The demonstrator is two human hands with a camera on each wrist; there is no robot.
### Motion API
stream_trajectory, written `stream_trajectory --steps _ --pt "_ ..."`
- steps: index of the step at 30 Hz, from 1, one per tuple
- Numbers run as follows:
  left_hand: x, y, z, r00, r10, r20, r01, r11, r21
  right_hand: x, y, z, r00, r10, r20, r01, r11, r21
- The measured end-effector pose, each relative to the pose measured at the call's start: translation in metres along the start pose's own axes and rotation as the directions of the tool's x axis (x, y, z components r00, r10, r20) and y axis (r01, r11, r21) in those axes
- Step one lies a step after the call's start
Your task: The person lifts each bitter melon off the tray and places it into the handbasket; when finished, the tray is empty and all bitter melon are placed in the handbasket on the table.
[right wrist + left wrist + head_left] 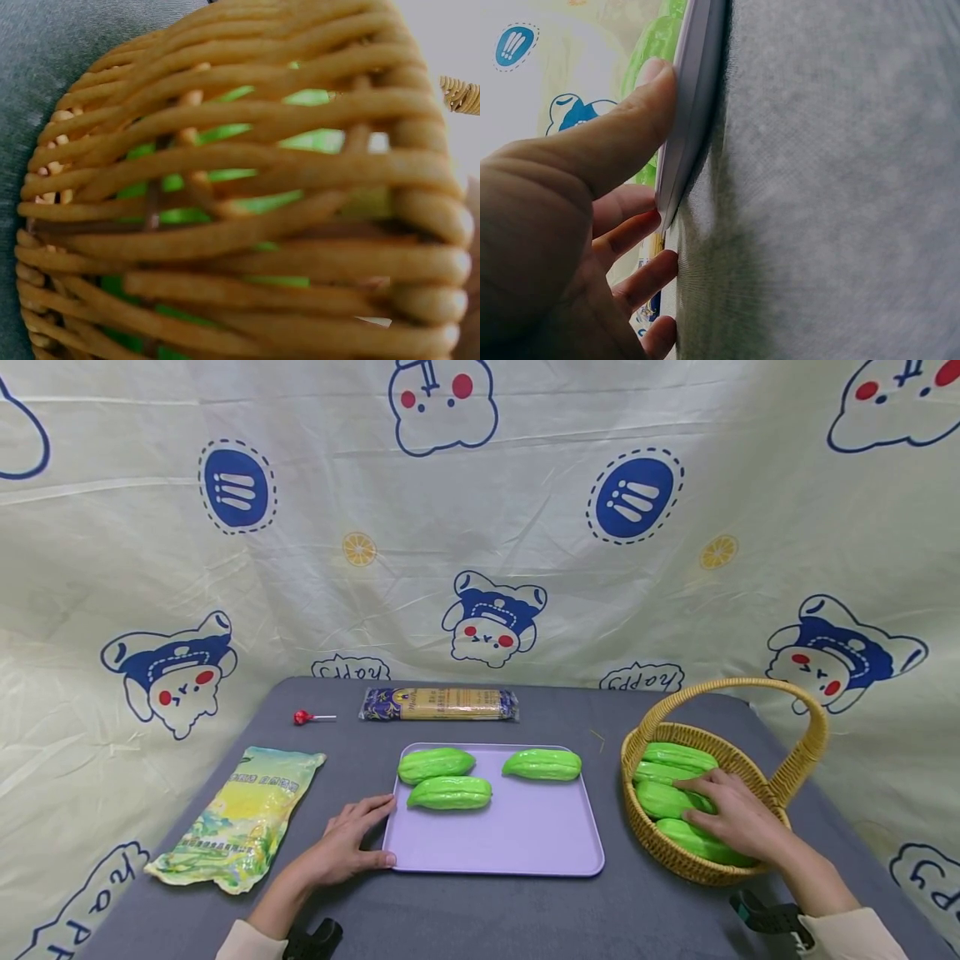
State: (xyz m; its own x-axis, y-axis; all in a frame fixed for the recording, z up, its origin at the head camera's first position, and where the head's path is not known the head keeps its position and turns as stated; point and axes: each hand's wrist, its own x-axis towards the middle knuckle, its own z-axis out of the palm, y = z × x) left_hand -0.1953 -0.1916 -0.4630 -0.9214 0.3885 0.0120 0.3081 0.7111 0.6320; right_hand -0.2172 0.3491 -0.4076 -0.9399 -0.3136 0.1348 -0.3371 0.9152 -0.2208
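Left hand [351, 842], fingers spread, touches the lilac tray [510, 847] at its left edge, likely steadying it under three green gourds [450, 793]. Right hand [738, 817]: thumb and fingers straddle another gourd [658, 800] inside the wicker basket [666, 856]; can't tell if gripped.

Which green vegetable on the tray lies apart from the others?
The right-hand vegetable, alone near the far right corner of the tray; the left rear vegetable and left front vegetable lie close together.

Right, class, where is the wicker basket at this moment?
In the head view, the wicker basket stands on the right of the table, beside the purple tray, with the right hand inside it.
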Motion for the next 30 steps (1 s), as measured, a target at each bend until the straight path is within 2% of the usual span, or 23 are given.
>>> stream_trajectory --steps 18,30 --pt "0.0014 -0.0003 0.0007 1.0 -0.019 0.01 0.019 1.0 -0.002 0.0002 -0.0004 0.0035 1.0 -0.014 0.0 0.014 1.0 -0.015" --pt "0.0012 -0.0006 0.0012 1.0 -0.018 0.011 0.018 1.0 -0.01 -0.0022 -0.0002 0.0035 0.999 -0.017 -0.046 0.018 1.0 0.005"
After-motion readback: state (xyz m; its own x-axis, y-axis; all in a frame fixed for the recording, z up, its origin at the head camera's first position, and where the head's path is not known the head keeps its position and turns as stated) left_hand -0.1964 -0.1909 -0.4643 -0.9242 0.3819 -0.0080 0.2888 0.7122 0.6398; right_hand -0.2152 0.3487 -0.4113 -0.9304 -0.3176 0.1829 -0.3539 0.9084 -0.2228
